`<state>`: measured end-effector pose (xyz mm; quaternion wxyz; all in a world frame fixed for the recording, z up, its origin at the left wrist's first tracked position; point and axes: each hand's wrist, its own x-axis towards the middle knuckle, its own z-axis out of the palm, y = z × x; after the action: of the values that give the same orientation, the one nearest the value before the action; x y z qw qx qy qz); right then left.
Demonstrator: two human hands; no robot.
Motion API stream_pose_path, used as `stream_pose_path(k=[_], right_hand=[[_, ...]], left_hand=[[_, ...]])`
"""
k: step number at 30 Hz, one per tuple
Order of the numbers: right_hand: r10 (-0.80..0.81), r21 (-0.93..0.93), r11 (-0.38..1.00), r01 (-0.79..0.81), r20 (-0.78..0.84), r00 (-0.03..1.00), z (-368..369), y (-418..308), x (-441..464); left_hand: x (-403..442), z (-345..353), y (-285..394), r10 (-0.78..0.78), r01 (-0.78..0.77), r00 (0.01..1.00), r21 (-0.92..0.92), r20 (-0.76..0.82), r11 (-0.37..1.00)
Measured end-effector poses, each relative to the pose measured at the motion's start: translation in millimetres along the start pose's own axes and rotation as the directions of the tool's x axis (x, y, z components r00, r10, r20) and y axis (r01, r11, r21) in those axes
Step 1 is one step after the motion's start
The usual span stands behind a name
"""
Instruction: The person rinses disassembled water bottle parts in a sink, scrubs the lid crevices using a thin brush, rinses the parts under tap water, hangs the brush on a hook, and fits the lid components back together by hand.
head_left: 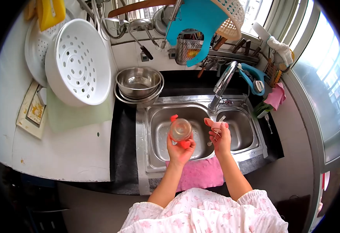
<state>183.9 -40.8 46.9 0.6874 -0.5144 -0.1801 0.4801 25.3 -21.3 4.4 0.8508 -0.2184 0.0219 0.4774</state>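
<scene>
Over the left sink basin [158, 147], my left hand [181, 153] is wrapped around a clear baby bottle [181, 130] with red-pink handles. The bottle's round end faces up toward me; I cannot tell whether that end is its mouth or its base. My right hand [222, 141], near the divider between the basins, pinches a pink bottle lid [216, 125] with a thin pale straw or tube attached. Lid and bottle are apart, with a small gap between my hands. Fingers partly hide the lower part of each piece.
A chrome faucet [225, 79] rises behind the smaller right basin [242, 134]. Stacked metal bowls [139, 79] stand at the back left. A pink cloth [199, 174] hangs over the front edge. A white colander [78, 62] hangs on the left wall.
</scene>
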Motion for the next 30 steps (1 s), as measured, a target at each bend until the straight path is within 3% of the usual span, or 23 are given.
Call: stream_pose_path(k=[5,10,17,19,23,25,26,28,29,30], right_hand=[[0.002,-0.045,0.999,-0.002,0.007,1.000,1,2,-8],[-0.013,-0.073,0.997,0.011,-0.027,1.000,9,0,-15],[-0.013,-0.086,0.996,0.011,-0.018,1.000,7,4,-21],[-0.011,-0.100,0.995,0.010,-0.014,1.000,6,3,-21],[-0.034,-0.079,0.996,0.034,0.001,0.999,-2,5,-17],[-0.035,-0.069,0.997,0.037,0.029,0.999,-5,3,-14],[-0.029,-0.069,0.997,0.031,0.027,0.999,-6,1,-12],[-0.019,-0.067,0.998,0.020,0.025,1.000,-12,-3,-8],[-0.014,-0.060,0.998,0.015,0.028,1.000,-15,-4,-6],[-0.008,-0.051,0.999,0.010,0.032,0.999,-17,-6,-3]], left_hand=[[-4,2,6,-0.027,0.027,1.000,-0.008,-0.004,1.000],[-11,18,8,-0.110,0.110,0.987,0.005,0.119,0.994],[-15,23,11,-0.120,0.122,0.986,-0.010,0.118,0.992],[-14,28,12,-0.037,0.043,0.998,0.106,-0.057,0.993],[24,-19,44,-0.023,0.057,0.990,0.255,-0.137,0.965],[40,-48,66,-0.227,0.152,0.959,0.368,0.169,0.917],[43,-46,70,-0.225,0.148,0.959,0.373,0.170,0.916],[24,14,55,-0.124,-0.016,0.959,0.490,0.254,0.872],[13,43,43,-0.119,-0.021,0.961,0.493,0.250,0.870],[2,72,29,0.032,-0.153,0.971,0.512,0.238,0.845]])
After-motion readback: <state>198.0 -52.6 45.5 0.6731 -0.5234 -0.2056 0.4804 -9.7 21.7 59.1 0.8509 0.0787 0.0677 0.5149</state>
